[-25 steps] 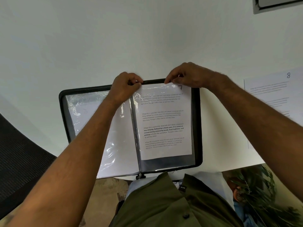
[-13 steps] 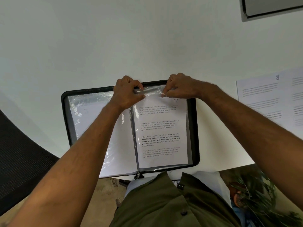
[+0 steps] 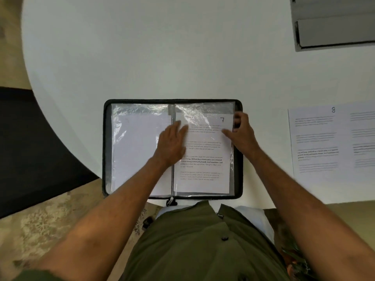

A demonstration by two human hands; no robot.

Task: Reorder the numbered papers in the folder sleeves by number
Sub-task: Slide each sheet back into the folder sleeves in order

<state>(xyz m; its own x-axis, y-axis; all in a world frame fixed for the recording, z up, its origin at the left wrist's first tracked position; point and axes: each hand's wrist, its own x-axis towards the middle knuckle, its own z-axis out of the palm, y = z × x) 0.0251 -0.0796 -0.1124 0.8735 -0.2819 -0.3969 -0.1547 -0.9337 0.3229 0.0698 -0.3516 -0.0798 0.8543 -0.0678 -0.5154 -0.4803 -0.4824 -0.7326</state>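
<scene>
Head view: a black zip-edged folder (image 3: 239, 159) lies open on the white bench (image 3: 142, 57) at the centre of the frame, its clear plastic sleeves spread left and right of the spine; the right-hand clear sleeve (image 3: 205, 110) holds a white printed paper marked 7 (image 3: 203, 155), its number at the sheet's upper right corner; the left-hand clear sleeve (image 3: 140, 110) holds a blank-looking white sheet (image 3: 138, 151); the left hand (image 3: 172, 142) lies flat with fingers straight across the spine, fingertips touching the upper left of the paper marked 7; the right hand (image 3: 241, 134) has its fingers curled at the right edge of that sleeve, seemingly pinching it, though blur hides the exact grip; a white printed paper marked 8 (image 3: 316, 142) lies loose on the bench at the right of the frame, well apart from the folder; a grey flat device (image 3: 334, 23) sits in the upper right corner.
</scene>
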